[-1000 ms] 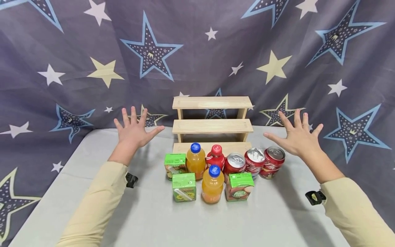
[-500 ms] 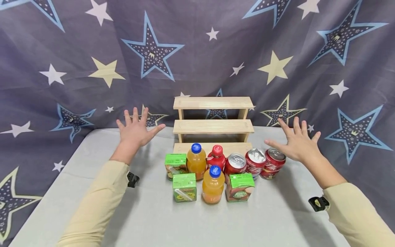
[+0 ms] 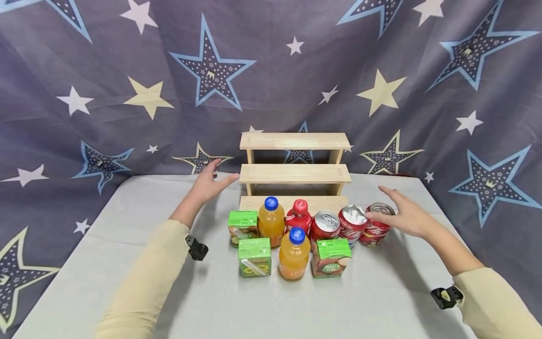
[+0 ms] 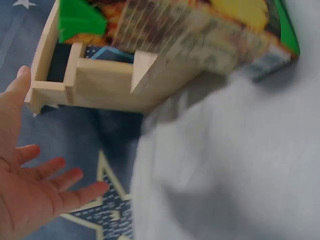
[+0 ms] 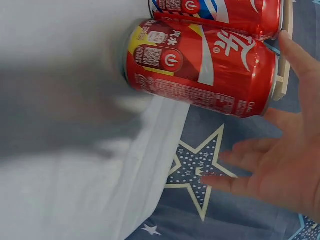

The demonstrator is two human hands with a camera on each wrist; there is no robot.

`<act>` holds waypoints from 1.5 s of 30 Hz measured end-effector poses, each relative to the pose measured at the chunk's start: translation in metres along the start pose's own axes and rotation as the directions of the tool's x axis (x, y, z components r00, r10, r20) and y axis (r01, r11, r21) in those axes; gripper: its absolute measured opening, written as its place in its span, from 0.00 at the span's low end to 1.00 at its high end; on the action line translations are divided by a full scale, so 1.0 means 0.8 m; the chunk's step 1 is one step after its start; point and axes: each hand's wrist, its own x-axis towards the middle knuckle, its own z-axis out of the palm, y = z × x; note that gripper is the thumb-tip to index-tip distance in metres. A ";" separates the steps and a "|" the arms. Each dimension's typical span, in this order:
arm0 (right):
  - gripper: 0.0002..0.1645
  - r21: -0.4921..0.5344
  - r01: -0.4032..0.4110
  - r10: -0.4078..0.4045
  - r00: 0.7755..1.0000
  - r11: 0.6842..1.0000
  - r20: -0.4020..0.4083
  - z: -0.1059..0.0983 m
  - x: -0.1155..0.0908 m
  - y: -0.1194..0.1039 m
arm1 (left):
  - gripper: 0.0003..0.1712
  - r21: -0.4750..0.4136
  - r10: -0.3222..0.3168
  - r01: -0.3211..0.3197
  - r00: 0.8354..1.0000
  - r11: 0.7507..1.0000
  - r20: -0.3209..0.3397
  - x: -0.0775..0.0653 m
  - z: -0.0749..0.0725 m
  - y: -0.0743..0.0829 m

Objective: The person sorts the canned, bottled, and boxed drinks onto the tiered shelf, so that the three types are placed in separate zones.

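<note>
My left hand [image 3: 208,183] hovers left of the wooden tiered shelf [image 3: 295,173], fingers extended, holding nothing; the left wrist view shows its spread fingers near the shelf's end. Over the rightmost red soda can [image 3: 374,231], my right hand [image 3: 407,214] reaches with thumb and fingers apart around its top. In the right wrist view the same can [image 5: 200,67] lies between the thumb and fingers, not gripped. Two more soda cans [image 3: 326,225] stand beside it, then a red-capped bottle [image 3: 298,215] and an orange juice bottle [image 3: 271,221].
In the front row stand a green juice box [image 3: 254,257], another orange juice bottle [image 3: 294,256] and a second juice box [image 3: 331,259]. A further juice box [image 3: 243,228] is behind on the left. A star-patterned curtain [image 3: 271,70] hangs behind the white table [image 3: 237,310].
My right hand has come down and left to the rightmost can. My left hand has moved right toward the shelf and turned, its fingers less spread.
</note>
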 end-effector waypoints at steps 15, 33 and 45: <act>0.50 0.153 0.050 -0.044 0.998 0.987 -0.042 0.026 -0.016 0.018 | 0.46 -0.448 -0.048 0.068 0.997 0.891 0.055 0.019 0.051 -0.001; 0.43 0.315 0.025 0.048 0.974 0.949 -0.221 0.047 -0.024 0.021 | 0.40 -0.601 -0.084 0.111 0.994 0.792 0.073 0.027 0.072 0.012; 0.41 0.304 0.118 0.004 0.928 0.945 -0.372 0.020 -0.022 0.012 | 0.41 -0.605 -0.089 0.110 0.994 0.788 0.065 0.026 0.070 0.015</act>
